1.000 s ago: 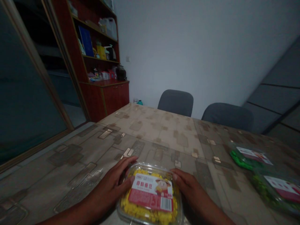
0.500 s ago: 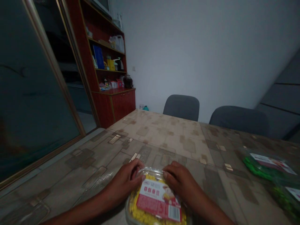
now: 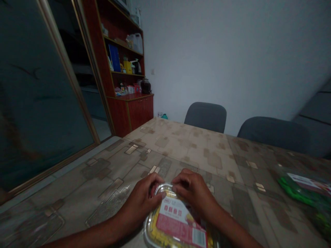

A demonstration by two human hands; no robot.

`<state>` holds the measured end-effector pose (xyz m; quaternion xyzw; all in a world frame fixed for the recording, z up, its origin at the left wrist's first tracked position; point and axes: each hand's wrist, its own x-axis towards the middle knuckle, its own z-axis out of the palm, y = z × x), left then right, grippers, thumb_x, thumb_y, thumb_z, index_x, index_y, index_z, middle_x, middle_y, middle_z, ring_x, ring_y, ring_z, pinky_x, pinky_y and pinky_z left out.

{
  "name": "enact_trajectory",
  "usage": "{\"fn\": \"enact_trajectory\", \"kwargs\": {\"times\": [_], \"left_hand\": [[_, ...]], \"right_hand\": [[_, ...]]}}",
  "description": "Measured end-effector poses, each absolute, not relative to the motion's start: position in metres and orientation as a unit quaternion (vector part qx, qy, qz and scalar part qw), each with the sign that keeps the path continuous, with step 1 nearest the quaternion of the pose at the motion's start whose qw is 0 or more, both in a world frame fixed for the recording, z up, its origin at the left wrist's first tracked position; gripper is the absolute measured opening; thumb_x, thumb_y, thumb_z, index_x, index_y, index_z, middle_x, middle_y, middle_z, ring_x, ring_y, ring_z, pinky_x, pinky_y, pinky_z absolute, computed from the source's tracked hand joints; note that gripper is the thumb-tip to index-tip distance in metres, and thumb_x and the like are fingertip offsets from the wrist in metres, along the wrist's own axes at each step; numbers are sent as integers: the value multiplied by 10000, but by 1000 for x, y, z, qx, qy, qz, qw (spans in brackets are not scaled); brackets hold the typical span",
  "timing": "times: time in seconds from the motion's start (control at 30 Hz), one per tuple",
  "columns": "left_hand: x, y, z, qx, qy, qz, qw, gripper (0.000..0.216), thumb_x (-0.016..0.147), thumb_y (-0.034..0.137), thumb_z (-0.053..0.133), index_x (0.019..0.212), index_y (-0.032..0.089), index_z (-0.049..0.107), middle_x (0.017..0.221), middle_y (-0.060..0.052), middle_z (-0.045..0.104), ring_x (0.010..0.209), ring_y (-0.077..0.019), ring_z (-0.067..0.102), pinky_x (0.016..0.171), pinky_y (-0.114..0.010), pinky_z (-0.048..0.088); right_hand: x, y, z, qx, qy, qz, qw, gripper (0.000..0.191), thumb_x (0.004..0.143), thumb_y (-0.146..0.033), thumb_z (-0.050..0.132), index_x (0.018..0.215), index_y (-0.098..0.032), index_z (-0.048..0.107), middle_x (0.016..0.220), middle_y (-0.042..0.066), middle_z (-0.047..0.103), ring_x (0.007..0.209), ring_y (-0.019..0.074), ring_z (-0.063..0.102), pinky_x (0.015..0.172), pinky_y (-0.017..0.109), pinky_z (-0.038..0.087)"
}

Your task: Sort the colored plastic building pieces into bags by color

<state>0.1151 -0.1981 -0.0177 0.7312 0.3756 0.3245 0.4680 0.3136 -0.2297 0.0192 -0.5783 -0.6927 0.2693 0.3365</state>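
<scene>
A clear plastic box of yellow food (image 3: 178,225) with a red and white label lies on the patterned table (image 3: 181,151) right in front of me. My left hand (image 3: 143,199) curls round the box's far left corner, fingers pinching the lid edge. My right hand (image 3: 193,193) grips the far edge beside it, fingers bent over the lid. The fingertips of both hands nearly meet at the far rim. The box's near part runs off the bottom of the view.
Two packs of green food (image 3: 302,187) with labels lie at the right edge of the table. Two grey chairs (image 3: 205,115) stand behind the table's far side. A red wooden shelf cabinet (image 3: 124,69) and a dark glass door (image 3: 38,89) are on the left.
Both hands have slid from the box's sides to its far edge and closed together on the lid rim. The camera has shifted right and the box now sits lower in view.
</scene>
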Motion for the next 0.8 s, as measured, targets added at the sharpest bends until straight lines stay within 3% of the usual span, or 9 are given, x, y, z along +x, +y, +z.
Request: {"fn": "enact_trajectory", "kwargs": {"times": [0.37,0.6,0.8], "left_hand": [[120,-201,-17,739,359,376,429,111,857,290,621,900,188,631,820,-8,563,742,-192,510,658,-283,400],[119,-201,-21,738,357,380,428,138,900,333,611,901,196,629,820,-4,548,745,-189,507,656,-280,401],[121,-196,-19,744,357,374,424,94,867,288,600,877,195,604,791,8,517,724,-182,481,640,-271,386]], "right_hand": [[316,-235,16,-552,-719,251,340,113,820,-41,631,793,-151,643,802,24,611,768,178,557,690,273,377],[315,-226,8,-563,-702,278,337,215,663,7,645,757,-180,595,734,-33,549,696,146,505,638,242,336],[317,-229,11,-540,-735,255,321,165,737,-32,645,802,-179,607,795,-16,568,776,155,513,711,253,340]]}}
